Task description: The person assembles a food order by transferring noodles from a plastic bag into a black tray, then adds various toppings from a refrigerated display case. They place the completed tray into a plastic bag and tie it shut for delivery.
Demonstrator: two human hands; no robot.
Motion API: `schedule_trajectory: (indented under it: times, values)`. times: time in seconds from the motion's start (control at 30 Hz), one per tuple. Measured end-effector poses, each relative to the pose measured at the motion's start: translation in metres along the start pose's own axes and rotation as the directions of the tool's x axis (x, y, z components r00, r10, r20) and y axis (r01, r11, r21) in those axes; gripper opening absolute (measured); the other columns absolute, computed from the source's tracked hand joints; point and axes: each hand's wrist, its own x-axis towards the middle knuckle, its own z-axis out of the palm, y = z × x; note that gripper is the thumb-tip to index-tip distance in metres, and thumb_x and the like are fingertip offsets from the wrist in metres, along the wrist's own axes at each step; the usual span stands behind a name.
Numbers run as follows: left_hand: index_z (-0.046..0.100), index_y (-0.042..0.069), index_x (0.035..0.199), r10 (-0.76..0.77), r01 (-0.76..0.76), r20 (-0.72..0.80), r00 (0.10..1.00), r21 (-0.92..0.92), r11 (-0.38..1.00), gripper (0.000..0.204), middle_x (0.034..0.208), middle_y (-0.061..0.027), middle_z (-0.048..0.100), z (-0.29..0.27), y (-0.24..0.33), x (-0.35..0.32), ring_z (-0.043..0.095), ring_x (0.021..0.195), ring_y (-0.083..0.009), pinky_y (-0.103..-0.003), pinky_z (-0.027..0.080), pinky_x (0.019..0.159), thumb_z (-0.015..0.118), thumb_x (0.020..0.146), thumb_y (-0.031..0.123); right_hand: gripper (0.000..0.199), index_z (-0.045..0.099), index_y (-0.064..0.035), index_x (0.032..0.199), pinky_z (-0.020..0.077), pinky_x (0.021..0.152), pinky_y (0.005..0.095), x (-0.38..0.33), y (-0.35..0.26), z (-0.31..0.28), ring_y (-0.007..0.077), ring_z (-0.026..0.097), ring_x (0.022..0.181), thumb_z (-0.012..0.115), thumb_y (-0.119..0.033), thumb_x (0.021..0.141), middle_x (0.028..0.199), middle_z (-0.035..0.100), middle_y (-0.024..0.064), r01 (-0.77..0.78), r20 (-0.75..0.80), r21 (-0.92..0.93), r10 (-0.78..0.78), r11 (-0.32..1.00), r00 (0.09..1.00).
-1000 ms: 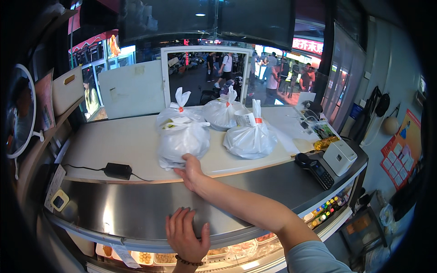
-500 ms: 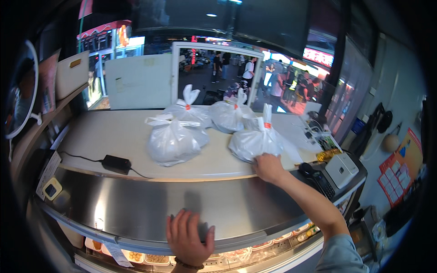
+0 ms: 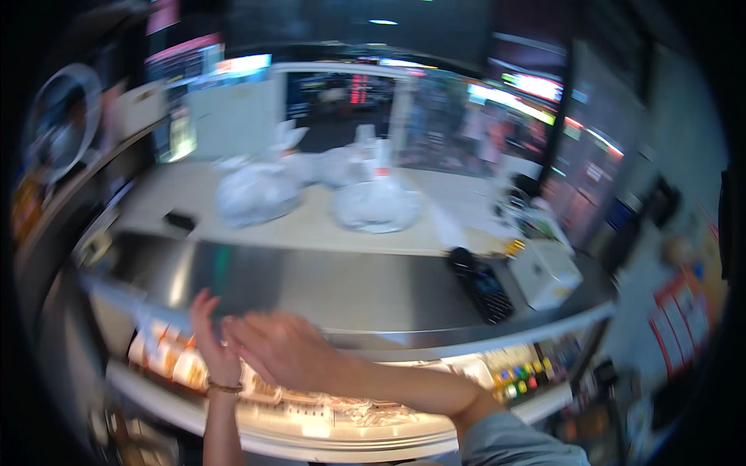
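My left hand point(image 3: 216, 338) is raised over the front edge of the steel counter, its fingers stretched upward and holding nothing I can see. Right beside it is my right hand point(image 3: 284, 348), blurred, with loosely extended fingers pointing at the left hand; whether the two touch I cannot tell. Beyond them, tied white plastic bags stand on the pale ledge: one at the left point(image 3: 258, 193), one with a red band at its neck point(image 3: 376, 203), and others partly hidden behind these.
A black handset with keys point(image 3: 480, 287) lies on the counter's right, beside a white box-shaped device point(image 3: 545, 273). Below the counter edge is a lit display case point(image 3: 365, 412) with trays of food. A round mirror point(image 3: 66, 120) is at far left. A window frame point(image 3: 404, 116) opens onto a street.
My right hand has let go of the red-banded bag and come back down to the left, beside my left hand. My left hand has moved left and up. The view has shifted and blurred.
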Motion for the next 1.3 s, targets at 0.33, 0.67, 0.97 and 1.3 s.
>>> schedule_trajectory:
  times: [0.33, 0.67, 0.97, 1.3]
  values:
    - [0.059, 0.011, 0.116, -0.663, 0.651, -0.264, 0.7, 0.617, 0.442, 0.04, 0.122, -0.0157, 0.056, -0.178, 0.162, -0.503, 0.055, 0.112, -0.0339, -0.042, 0.048, 0.093, 0.065, 0.077, 0.004, 0.016, 0.064, -0.0013, 0.066, 0.0445, 0.049, 0.0319, -0.233, -0.141, 0.07, 0.0207, 0.055, 0.047, 0.065, 0.002, 0.082, 0.057, 0.058, 0.0078, -0.087, 0.287, 0.808, -0.261, 0.582, 0.922]
    - [0.056, 0.007, 0.121, -0.264, 0.957, -0.931, -0.251, -0.197, -0.215, 0.047, 0.119, -0.0194, 0.055, -0.126, 0.483, -0.819, 0.052, 0.114, -0.0375, -0.044, 0.044, 0.097, 0.07, 0.08, 0.024, 0.022, 0.064, 0.0027, 0.1, 0.0539, 0.073, 0.0364, -0.411, -0.341, 0.102, 0.031, 0.065, 0.084, 0.066, 0.0, 0.079, 0.099, 0.063, 0.0187, 0.206, 0.303, 0.921, -0.941, 0.33, 0.152]
    - [0.067, 0.0, 0.085, 0.278, 0.799, -0.751, -0.6, -0.542, 0.261, 0.016, 0.078, -0.0148, 0.069, -0.135, 0.647, -1.04, 0.066, 0.062, -0.0197, -0.033, 0.053, 0.055, 0.061, 0.09, 0.014, 0.033, 0.065, 0.0012, 0.109, 0.0521, 0.08, 0.0433, -0.598, -0.538, 0.099, 0.0375, 0.065, 0.09, 0.064, -0.02, 0.084, 0.097, 0.068, 0.0223, 0.359, 0.283, 0.917, -0.92, 0.176, -0.272]
    - [0.044, -0.003, 0.121, 0.155, 0.334, -0.42, -0.894, -0.395, 0.856, 0.039, 0.075, -0.0165, 0.061, -0.305, 0.682, -1.116, 0.064, 0.057, -0.025, -0.039, 0.054, 0.045, 0.063, 0.093, 0.017, 0.031, 0.069, 0.0029, 0.098, 0.0564, 0.074, 0.0363, -0.588, -0.586, 0.199, 0.0276, 0.07, 0.08, 0.067, -0.024, 0.083, 0.086, 0.071, 0.0153, 0.391, 0.56, 0.772, -0.827, 0.5, -0.049]
